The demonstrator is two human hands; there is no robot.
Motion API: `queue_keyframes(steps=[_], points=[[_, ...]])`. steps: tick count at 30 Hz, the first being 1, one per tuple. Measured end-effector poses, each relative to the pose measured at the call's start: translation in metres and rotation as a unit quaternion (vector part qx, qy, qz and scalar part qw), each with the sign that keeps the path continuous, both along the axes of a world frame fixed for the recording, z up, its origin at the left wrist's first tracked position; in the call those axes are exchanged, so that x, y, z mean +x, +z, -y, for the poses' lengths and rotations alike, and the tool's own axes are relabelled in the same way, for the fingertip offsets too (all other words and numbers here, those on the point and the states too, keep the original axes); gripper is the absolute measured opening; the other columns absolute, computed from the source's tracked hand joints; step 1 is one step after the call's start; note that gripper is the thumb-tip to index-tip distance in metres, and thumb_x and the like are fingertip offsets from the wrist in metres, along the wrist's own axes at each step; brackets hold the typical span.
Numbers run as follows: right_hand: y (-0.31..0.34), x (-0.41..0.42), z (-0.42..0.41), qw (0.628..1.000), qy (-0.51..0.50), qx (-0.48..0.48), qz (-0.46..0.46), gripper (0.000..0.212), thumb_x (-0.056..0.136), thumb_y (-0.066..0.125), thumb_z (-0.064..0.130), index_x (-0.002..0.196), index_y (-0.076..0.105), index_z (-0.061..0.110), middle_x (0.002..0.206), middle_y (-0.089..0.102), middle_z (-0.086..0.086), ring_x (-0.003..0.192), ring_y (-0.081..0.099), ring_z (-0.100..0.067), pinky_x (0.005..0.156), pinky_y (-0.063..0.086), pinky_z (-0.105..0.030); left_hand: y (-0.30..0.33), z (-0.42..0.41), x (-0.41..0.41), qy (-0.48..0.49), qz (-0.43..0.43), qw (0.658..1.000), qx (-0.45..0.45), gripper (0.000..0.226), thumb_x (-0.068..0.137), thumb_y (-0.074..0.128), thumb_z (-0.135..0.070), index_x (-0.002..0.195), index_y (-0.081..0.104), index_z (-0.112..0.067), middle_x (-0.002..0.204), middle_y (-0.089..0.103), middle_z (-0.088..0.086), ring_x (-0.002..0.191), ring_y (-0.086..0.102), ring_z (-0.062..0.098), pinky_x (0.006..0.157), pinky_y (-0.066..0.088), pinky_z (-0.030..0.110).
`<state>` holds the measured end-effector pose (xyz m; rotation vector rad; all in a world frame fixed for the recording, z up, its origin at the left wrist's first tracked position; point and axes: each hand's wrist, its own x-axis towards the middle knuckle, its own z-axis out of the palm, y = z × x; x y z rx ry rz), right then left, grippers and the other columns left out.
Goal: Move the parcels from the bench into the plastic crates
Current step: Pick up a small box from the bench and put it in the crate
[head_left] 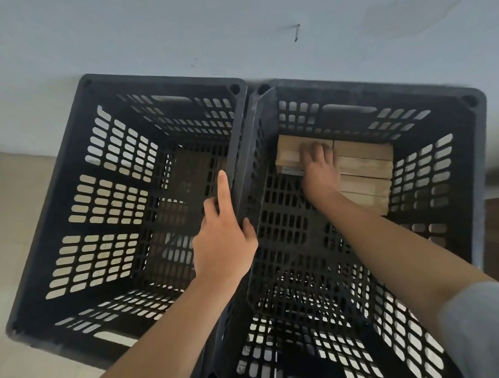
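Parcels (pixel 363 168) are lying at the right crate's (pixel 479 152) twelve o'clock end, right hand (pixel 320 172) pressing one flat to seat it, left hand's (pixel 224 235) fingers clamping the shared rim for steadiness.

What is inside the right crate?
Brown parcels packed along the far wall of the right crate; the right hand covers part of them. Layers beneath are hidden.

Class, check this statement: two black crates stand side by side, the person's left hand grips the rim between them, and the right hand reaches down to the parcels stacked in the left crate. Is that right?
Not quite. The head view shows the parcels stacked in the right crate, not the left crate. The rest holds: the left hand grips the rim between the crates, and the right hand reaches down to the parcels.
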<state>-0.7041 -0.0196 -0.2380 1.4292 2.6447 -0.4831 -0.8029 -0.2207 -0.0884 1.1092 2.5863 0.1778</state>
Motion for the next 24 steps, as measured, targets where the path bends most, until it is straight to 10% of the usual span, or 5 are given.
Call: queue_keyframes(steps=[11, 19, 24], points=[[0.023, 0.001, 0.005, 0.999, -0.032, -0.032, 0.008, 0.099, 0.087, 0.064, 0.002, 0.165, 0.006, 0.019, 0.169, 0.01, -0.018, 0.158, 0.005, -0.036, 0.129, 0.003, -0.05, -0.003, 0.001, 0.0, 0.004, -0.006, 1.0, -0.003, 0.098, 0.099, 0.06, -0.032, 0.16, -0.017, -0.032, 0.132, 0.045, 0.007, 0.082, 0.061, 0.019, 0.061, 0.053, 0.032], [0.084, 0.031, 0.061, 0.955, -0.197, -0.124, -0.182, 0.083, 0.094, 0.062, 0.006, 0.162, 0.018, 0.022, 0.169, 0.013, -0.012, 0.156, 0.012, -0.036, 0.127, 0.02, -0.053, 0.003, 0.001, -0.001, 0.007, 0.01, 1.0, -0.005, 0.096, 0.099, 0.058, -0.029, 0.162, -0.014, -0.029, 0.131, 0.045, 0.009, 0.083, 0.053, 0.02, 0.064, 0.041, 0.034], [0.151, 0.051, 0.135, 0.895, -0.299, -0.168, -0.284, 0.075, 0.098, 0.064, 0.013, 0.161, 0.025, 0.026, 0.167, 0.022, -0.002, 0.149, 0.031, -0.021, 0.109, 0.044, -0.027, 0.014, 0.002, 0.001, 0.002, 0.048, 0.999, 0.009, 0.095, 0.1, 0.057, -0.027, 0.163, -0.014, -0.03, 0.141, 0.043, 0.013, 0.09, 0.055, 0.026, 0.069, 0.039, 0.037]])
